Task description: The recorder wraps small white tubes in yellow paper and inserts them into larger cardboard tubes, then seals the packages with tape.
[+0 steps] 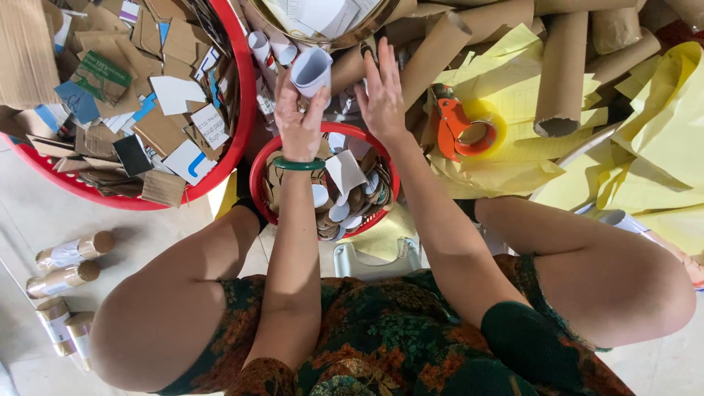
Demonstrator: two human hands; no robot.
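Observation:
My left hand, with a green bangle at the wrist, grips a rolled white paper tube and holds it upright above a small red bowl. My right hand hovers just right of the tube with its fingers spread and nothing in it. The small bowl is filled with round cardboard and white paper discs.
A big red basin of cardboard scraps sits at the left. Long cardboard tubes and yellow paper sheets lie at the right, with an orange tape dispenser on them. Finished capped rolls lie on the floor at the left.

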